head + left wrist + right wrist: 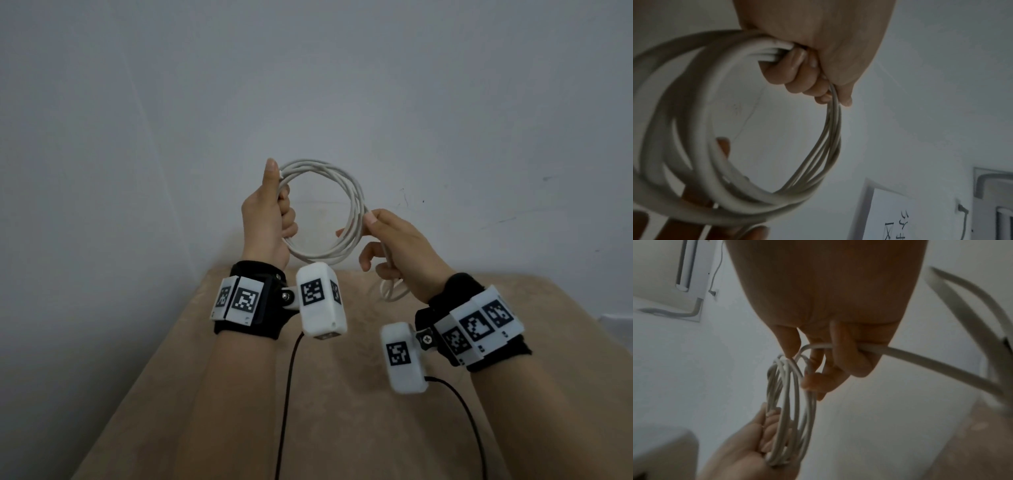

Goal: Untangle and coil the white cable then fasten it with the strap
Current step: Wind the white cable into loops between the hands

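Observation:
The white cable (354, 192) is wound into a round coil of several turns, held up in front of the wall. My left hand (277, 212) grips the coil's left side in a fist, thumb pointing up; the left wrist view shows the fingers (807, 68) curled round the bundled strands (833, 129). My right hand (376, 226) pinches the coil's right side between thumb and fingertips. In the right wrist view the loose tail (920, 361) runs through its curled fingers (838, 353) beside the coil (791, 394). A short loop of tail (394, 291) hangs below that hand.
A beige padded surface (342, 411) lies below the hands and reaches back to a pale wall (342, 85). Black leads (287, 394) trail from the white wrist cameras over the surface. The left wrist view shows a framed sign (896, 219) and a socket (962, 209) on the wall.

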The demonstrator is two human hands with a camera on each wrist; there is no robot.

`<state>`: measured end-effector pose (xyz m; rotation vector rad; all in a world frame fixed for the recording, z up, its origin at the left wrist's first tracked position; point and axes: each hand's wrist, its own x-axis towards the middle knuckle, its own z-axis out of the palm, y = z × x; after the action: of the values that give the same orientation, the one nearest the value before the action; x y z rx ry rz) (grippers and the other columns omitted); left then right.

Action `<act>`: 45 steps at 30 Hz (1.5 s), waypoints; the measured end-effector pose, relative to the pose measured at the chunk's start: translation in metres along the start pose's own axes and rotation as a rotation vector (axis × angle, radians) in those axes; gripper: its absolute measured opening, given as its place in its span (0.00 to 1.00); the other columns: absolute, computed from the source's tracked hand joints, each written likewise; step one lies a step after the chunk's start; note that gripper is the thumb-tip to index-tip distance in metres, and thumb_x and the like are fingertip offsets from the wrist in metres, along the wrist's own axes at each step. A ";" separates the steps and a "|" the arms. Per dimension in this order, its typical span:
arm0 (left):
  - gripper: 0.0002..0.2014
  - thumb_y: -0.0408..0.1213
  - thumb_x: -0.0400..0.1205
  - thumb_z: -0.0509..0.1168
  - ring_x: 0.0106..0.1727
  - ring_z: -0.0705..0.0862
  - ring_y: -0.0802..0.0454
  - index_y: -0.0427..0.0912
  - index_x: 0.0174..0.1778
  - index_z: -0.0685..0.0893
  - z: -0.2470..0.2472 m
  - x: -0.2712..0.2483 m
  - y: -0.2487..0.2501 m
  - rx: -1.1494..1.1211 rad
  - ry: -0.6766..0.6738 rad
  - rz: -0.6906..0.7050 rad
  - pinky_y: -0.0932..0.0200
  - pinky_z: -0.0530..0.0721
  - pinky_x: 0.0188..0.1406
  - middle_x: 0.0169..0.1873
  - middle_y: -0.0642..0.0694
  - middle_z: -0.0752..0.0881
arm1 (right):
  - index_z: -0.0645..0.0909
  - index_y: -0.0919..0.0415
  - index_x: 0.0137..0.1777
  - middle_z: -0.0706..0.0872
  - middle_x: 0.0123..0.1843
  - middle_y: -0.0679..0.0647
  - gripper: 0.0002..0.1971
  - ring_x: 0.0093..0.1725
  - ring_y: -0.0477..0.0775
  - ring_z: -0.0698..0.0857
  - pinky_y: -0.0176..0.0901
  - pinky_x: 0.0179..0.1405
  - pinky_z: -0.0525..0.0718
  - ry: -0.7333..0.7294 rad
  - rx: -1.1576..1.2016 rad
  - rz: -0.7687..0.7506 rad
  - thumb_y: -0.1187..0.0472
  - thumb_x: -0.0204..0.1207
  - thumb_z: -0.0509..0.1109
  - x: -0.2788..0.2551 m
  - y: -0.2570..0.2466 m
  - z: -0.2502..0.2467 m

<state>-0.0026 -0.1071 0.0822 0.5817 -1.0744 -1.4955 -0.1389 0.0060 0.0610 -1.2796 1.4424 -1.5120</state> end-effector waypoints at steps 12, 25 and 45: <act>0.21 0.53 0.85 0.60 0.16 0.56 0.59 0.45 0.30 0.70 0.011 -0.002 -0.008 0.008 -0.019 -0.059 0.65 0.54 0.14 0.18 0.54 0.61 | 0.75 0.55 0.43 0.80 0.33 0.49 0.06 0.19 0.42 0.61 0.31 0.15 0.58 -0.037 0.160 -0.053 0.56 0.81 0.66 -0.002 -0.008 0.007; 0.21 0.49 0.87 0.54 0.13 0.64 0.58 0.42 0.31 0.73 0.004 0.004 -0.011 -0.039 -0.232 -0.301 0.68 0.66 0.14 0.14 0.53 0.67 | 0.69 0.55 0.41 0.73 0.25 0.45 0.13 0.17 0.40 0.58 0.30 0.14 0.56 0.033 0.153 -0.045 0.52 0.86 0.55 0.001 -0.005 -0.005; 0.20 0.42 0.86 0.47 0.11 0.63 0.60 0.37 0.32 0.75 0.001 -0.004 0.001 -0.182 -0.524 -0.472 0.69 0.64 0.13 0.13 0.53 0.66 | 0.69 0.55 0.37 0.69 0.22 0.45 0.16 0.17 0.41 0.56 0.30 0.13 0.54 0.058 0.127 -0.039 0.51 0.86 0.55 0.002 -0.003 -0.017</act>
<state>-0.0024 -0.1030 0.0831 0.3286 -1.2261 -2.2164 -0.1552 0.0095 0.0664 -1.2030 1.3416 -1.6517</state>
